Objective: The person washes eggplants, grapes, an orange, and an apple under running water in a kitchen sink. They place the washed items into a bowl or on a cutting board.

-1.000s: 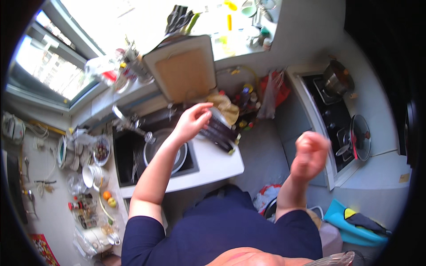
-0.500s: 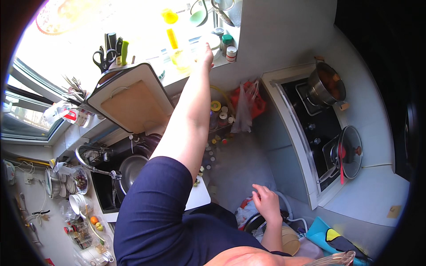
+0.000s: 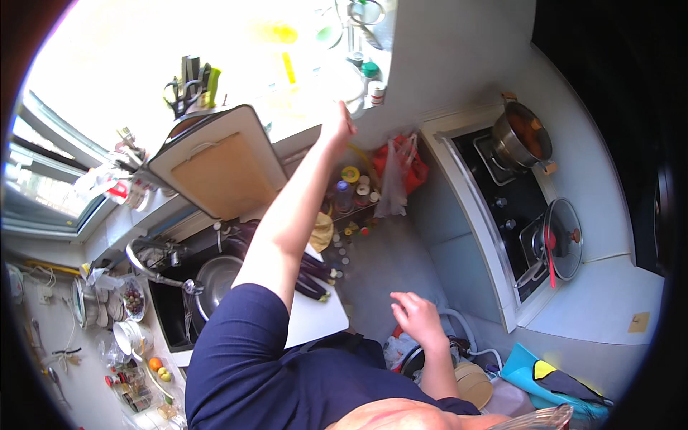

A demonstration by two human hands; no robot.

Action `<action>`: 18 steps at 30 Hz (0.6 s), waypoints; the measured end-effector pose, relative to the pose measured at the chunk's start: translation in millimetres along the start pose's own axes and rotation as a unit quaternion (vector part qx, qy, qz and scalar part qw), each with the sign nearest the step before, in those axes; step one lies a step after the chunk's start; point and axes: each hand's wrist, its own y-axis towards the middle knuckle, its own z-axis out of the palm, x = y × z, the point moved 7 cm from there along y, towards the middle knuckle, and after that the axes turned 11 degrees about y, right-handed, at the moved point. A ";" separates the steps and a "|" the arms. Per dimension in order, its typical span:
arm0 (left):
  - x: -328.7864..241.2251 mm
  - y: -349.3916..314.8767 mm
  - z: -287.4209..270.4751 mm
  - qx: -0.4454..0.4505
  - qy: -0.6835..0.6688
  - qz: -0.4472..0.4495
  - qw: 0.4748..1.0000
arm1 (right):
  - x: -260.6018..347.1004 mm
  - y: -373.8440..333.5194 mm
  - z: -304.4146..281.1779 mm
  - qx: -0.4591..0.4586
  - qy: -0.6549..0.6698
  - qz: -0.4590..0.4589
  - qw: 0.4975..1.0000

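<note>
Bright window (image 3: pixel 43 179) floods a cramped kitchen with grey floor (image 3: pixel 387 265) and white counters (image 3: pixel 602 301).

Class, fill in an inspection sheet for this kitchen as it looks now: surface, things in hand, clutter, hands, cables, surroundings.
Surface: white worktop beside the sink.
Things in hand: left hand reaches up to the bright windowsill; what it touches is washed out.
Clutter: small jars, red bag, aubergines.
Hands: left raised; right hand open, empty.
Cables: white hose on the floor.
Surroundings: cutting board, pot, lidded pan on the stove.
</note>
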 end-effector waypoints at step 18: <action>36.8 -715.4 -381.0 -0.249 0.147 0.049 0.956 | 293.1 -57.6 389.7 0.306 0.203 -0.114 0.923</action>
